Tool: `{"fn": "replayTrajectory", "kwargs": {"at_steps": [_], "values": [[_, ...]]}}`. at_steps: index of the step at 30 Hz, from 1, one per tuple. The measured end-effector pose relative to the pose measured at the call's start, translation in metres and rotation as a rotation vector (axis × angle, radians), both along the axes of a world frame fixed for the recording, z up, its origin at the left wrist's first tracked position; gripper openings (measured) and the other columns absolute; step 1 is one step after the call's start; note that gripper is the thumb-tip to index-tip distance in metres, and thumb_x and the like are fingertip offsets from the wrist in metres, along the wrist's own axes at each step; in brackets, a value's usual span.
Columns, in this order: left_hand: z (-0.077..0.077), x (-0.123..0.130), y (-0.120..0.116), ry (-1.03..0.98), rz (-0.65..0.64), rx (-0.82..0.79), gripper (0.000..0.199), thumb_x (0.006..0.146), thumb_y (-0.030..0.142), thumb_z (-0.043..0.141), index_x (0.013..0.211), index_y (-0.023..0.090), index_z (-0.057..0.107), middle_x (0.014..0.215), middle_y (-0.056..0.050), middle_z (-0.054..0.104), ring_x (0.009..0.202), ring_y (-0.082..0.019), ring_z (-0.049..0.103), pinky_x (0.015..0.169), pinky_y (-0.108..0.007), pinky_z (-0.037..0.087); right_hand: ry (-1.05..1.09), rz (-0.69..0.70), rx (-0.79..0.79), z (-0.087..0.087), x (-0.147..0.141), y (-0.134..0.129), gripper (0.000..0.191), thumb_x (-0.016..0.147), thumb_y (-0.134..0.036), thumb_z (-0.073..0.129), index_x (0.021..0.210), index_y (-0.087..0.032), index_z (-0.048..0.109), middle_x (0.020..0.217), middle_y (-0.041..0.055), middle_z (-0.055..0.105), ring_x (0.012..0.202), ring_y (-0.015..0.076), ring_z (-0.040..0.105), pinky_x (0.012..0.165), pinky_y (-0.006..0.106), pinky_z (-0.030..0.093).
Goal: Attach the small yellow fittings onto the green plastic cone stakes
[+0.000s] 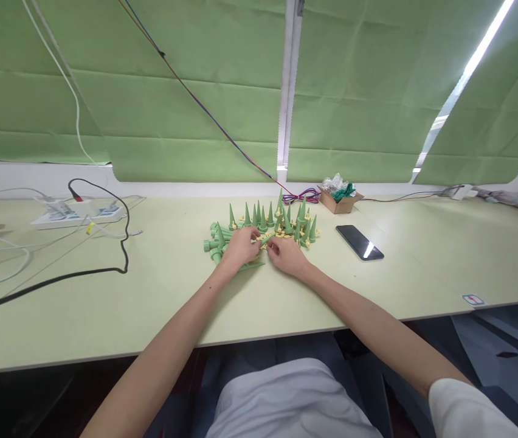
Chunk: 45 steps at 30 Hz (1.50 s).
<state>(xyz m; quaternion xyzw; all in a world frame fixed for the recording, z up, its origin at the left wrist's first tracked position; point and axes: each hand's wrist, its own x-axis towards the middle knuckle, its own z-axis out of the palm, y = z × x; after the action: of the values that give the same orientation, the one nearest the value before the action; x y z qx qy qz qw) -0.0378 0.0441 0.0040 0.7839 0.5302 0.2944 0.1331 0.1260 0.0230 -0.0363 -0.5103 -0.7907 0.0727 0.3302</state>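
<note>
Several green plastic cones (pixel 256 216) stand upright in a cluster on the table, and more lie on their sides to the left. Small yellow pieces (pixel 281 233) are scattered among the cones. My left hand (pixel 242 244) is closed, its fingertips pinched round a green cone (pixel 265 239) at the cluster's front. Close beside it, my right hand (pixel 287 255) is also closed, with thumb and fingers pressed together at the cone's end. Whatever is between the right fingertips is too small to make out. Another cone (pixel 253 266) lies flat under my left wrist.
A black phone (pixel 359 242) lies to the right. Behind it stands a small cardboard box (pixel 338 203) with plastic wrapping, beside coiled wires (pixel 307 196). On the left are a power strip (pixel 81 214) and a black cable (pixel 86 274). Green blinds (pixel 195 91) hang behind the table (pixel 158 316).
</note>
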Motion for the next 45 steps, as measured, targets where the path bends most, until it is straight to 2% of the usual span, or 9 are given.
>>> {"fn": "replayTrajectory", "kwargs": {"at_steps": [3,6,11,16,21,29,35,39,45], "values": [[-0.01,0.003,-0.002,0.131,-0.04,0.012,0.018,0.079,0.018,0.061,0.096,0.017,0.066,0.106,-0.014,0.071,0.106,-0.03,0.063,0.085,-0.037,0.05,0.031,-0.014,0.011,-0.001,0.002,0.002,0.014,0.086,-0.015,0.049,0.082,-0.018,0.062,0.071,0.0024,0.064,0.066,0.0163,0.056,0.064,0.026,0.037],[-0.017,0.004,-0.001,0.192,-0.085,0.041,0.025,0.08,0.013,0.056,0.104,0.017,0.064,0.105,-0.014,0.07,0.103,-0.03,0.064,0.081,-0.036,0.049,0.058,0.0,0.023,-0.002,0.002,0.004,0.013,0.085,-0.013,0.048,0.084,-0.018,0.06,0.068,0.0015,0.063,0.064,0.0162,0.056,0.065,0.026,0.038],[-0.02,0.004,0.001,0.247,-0.078,0.042,0.034,0.081,0.008,0.05,0.111,0.016,0.062,0.101,-0.015,0.069,0.1,-0.03,0.064,0.079,-0.036,0.049,0.096,0.009,0.006,-0.001,0.001,0.003,0.017,0.084,-0.011,0.047,0.093,-0.017,0.06,0.068,0.0006,0.063,0.064,0.017,0.057,0.067,0.028,0.04],[-0.015,0.007,-0.001,0.162,-0.045,0.1,0.035,0.082,0.006,0.045,0.111,0.014,0.062,0.108,-0.016,0.069,0.106,-0.03,0.062,0.086,-0.039,0.049,0.111,-0.019,0.078,-0.002,0.0,0.004,0.019,0.085,-0.01,0.047,0.099,-0.016,0.059,0.087,0.0074,0.066,0.076,0.0197,0.059,0.077,0.031,0.044],[-0.007,0.009,-0.005,0.011,0.034,0.125,0.028,0.083,0.012,0.05,0.107,0.017,0.06,0.105,-0.014,0.069,0.104,-0.029,0.062,0.089,-0.04,0.048,0.074,-0.013,0.082,-0.005,0.001,0.006,0.026,0.083,-0.006,0.046,0.103,-0.014,0.06,0.097,0.0111,0.066,0.089,0.0222,0.06,0.08,0.032,0.046],[-0.006,0.011,-0.004,-0.122,0.097,0.094,0.018,0.081,0.021,0.056,0.099,0.019,0.056,0.095,-0.009,0.065,0.093,-0.023,0.061,0.08,-0.034,0.047,0.002,0.037,0.038,-0.005,0.001,0.006,0.033,0.084,-0.007,0.048,0.113,-0.012,0.062,0.113,0.0149,0.067,0.104,0.0236,0.061,0.092,0.035,0.045],[0.0,0.012,-0.01,-0.139,0.111,0.074,0.015,0.084,0.024,0.054,0.098,0.021,0.052,0.084,-0.006,0.063,0.08,-0.022,0.06,0.069,-0.032,0.045,-0.047,0.17,0.016,0.0,0.0,0.0,0.035,0.083,-0.002,0.046,0.107,-0.017,0.067,0.107,0.0103,0.07,0.101,0.0228,0.062,0.088,0.032,0.046],[0.003,0.01,-0.01,-0.185,0.147,0.057,0.013,0.085,0.026,0.054,0.097,0.022,0.051,0.071,-0.002,0.061,0.068,-0.02,0.059,0.063,-0.031,0.042,-0.076,0.171,-0.006,0.002,0.001,-0.002,0.035,0.083,-0.003,0.046,0.106,-0.019,0.068,0.105,0.0086,0.071,0.096,0.0228,0.064,0.083,0.031,0.046],[0.004,0.011,-0.008,-0.244,0.113,0.01,0.012,0.083,0.025,0.058,0.093,0.023,0.051,0.066,0.001,0.066,0.068,-0.019,0.062,0.068,-0.031,0.044,-0.116,0.142,0.016,0.002,0.001,-0.002,0.029,0.085,-0.005,0.046,0.097,-0.019,0.067,0.09,0.0071,0.072,0.081,0.0218,0.064,0.072,0.028,0.043]]}}
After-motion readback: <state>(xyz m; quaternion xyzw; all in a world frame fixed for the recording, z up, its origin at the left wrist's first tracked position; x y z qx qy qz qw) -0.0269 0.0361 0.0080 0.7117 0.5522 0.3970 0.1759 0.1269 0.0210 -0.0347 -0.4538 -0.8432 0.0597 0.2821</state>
